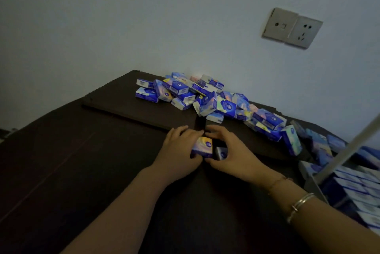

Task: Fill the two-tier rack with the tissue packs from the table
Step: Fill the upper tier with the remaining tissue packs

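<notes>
Both forearms reach over the dark table (61, 161). Left hand (181, 147) and right hand (228, 151) each curl their grip round tissue packs (202, 147) mid-table; a heap (205, 95) lies along the far edge, the rack (349, 181) at the right edge.

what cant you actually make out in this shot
From the head view:
- The rack: cut off by the right and bottom edges, so its tiers and how full it is cannot be told.
- The pack between the left hand and right hand: fingers cover its ends.
- A second pack: mostly under the right palm.
- The pile by the wall: dim and overlapping, so no count and print unreadable.
</notes>
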`<control>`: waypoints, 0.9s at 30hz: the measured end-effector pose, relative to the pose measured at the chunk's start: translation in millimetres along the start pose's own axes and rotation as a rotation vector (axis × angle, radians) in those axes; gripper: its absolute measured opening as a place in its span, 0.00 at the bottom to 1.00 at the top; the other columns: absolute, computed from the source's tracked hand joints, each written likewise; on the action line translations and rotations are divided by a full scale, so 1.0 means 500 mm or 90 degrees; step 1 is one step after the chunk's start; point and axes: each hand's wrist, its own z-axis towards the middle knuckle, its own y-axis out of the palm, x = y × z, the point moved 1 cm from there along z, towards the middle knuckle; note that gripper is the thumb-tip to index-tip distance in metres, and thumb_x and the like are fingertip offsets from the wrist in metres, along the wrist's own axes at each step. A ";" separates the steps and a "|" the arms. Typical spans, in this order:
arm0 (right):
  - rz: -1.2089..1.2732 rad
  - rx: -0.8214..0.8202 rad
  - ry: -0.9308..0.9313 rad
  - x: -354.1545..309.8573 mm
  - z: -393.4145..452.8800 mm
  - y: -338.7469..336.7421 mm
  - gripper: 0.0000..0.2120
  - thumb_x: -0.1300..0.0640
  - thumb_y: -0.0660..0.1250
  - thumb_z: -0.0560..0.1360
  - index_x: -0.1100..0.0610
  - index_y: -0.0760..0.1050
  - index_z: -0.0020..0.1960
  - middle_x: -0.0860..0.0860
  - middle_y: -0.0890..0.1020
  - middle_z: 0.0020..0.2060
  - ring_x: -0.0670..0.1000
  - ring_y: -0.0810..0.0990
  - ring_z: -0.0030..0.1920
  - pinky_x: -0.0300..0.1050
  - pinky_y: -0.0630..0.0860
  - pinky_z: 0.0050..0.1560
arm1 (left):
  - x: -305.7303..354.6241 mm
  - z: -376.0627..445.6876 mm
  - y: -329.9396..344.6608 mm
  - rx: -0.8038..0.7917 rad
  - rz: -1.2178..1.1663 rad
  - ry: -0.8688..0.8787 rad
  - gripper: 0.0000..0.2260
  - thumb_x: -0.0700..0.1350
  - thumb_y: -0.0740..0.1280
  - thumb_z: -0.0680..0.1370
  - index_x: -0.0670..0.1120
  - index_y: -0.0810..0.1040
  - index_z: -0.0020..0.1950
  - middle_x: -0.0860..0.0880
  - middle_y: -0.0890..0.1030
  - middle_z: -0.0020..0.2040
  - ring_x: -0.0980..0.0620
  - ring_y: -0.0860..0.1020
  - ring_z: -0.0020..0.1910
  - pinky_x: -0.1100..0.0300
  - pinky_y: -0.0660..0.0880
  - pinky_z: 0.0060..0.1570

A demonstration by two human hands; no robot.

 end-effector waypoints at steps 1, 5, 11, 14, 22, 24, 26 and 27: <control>-0.011 -0.006 0.022 0.004 -0.007 -0.007 0.39 0.48 0.74 0.65 0.39 0.57 0.70 0.41 0.69 0.66 0.42 0.66 0.67 0.46 0.66 0.68 | -0.001 0.001 0.002 0.009 0.028 0.007 0.27 0.51 0.65 0.75 0.52 0.62 0.73 0.53 0.67 0.69 0.52 0.58 0.72 0.54 0.55 0.72; -0.100 -0.063 0.098 0.011 -0.043 -0.044 0.39 0.47 0.73 0.64 0.43 0.58 0.70 0.45 0.65 0.65 0.46 0.62 0.67 0.51 0.66 0.68 | 0.005 -0.002 -0.002 0.044 -0.050 -0.032 0.27 0.50 0.67 0.75 0.50 0.62 0.72 0.51 0.64 0.66 0.52 0.64 0.66 0.58 0.65 0.64; -0.224 -0.171 0.092 0.007 -0.071 -0.061 0.34 0.50 0.71 0.68 0.45 0.60 0.69 0.44 0.61 0.67 0.47 0.59 0.66 0.48 0.66 0.67 | 0.015 -0.007 -0.031 0.088 -0.349 -0.132 0.31 0.41 0.70 0.74 0.51 0.61 0.73 0.52 0.60 0.67 0.55 0.67 0.63 0.63 0.68 0.58; -0.148 -0.123 0.106 -0.004 -0.062 -0.063 0.30 0.57 0.71 0.70 0.47 0.63 0.68 0.45 0.64 0.64 0.46 0.64 0.65 0.45 0.69 0.65 | 0.017 -0.010 -0.032 0.113 -0.410 -0.133 0.26 0.39 0.72 0.72 0.49 0.67 0.68 0.52 0.66 0.63 0.55 0.72 0.60 0.68 0.70 0.51; 0.527 -0.040 0.210 -0.107 0.012 -0.021 0.14 0.55 0.61 0.79 0.52 0.70 0.64 0.53 0.80 0.58 0.51 0.81 0.57 0.42 0.79 0.52 | 0.010 -0.008 -0.028 0.083 -0.597 -0.097 0.25 0.39 0.73 0.71 0.52 0.68 0.64 0.51 0.76 0.60 0.57 0.78 0.56 0.64 0.77 0.51; 0.717 -0.080 0.227 -0.118 0.023 -0.004 0.17 0.48 0.55 0.81 0.54 0.71 0.65 0.54 0.82 0.56 0.52 0.81 0.58 0.46 0.78 0.58 | 0.009 -0.005 -0.029 0.101 -0.593 -0.084 0.24 0.40 0.71 0.74 0.55 0.65 0.64 0.55 0.74 0.59 0.63 0.76 0.54 0.70 0.76 0.47; 0.774 -0.101 0.218 -0.120 0.038 0.000 0.22 0.41 0.49 0.80 0.54 0.72 0.63 0.56 0.81 0.58 0.53 0.80 0.60 0.46 0.75 0.60 | 0.009 -0.003 -0.027 0.080 -0.589 -0.084 0.25 0.42 0.70 0.75 0.58 0.61 0.65 0.60 0.72 0.58 0.70 0.74 0.52 0.76 0.72 0.43; 0.777 -0.118 0.218 -0.120 0.044 0.000 0.25 0.39 0.47 0.80 0.54 0.72 0.62 0.56 0.81 0.58 0.53 0.80 0.59 0.45 0.75 0.58 | 0.009 -0.002 -0.025 0.072 -0.588 -0.080 0.27 0.43 0.70 0.75 0.59 0.60 0.66 0.60 0.72 0.59 0.71 0.73 0.53 0.77 0.72 0.42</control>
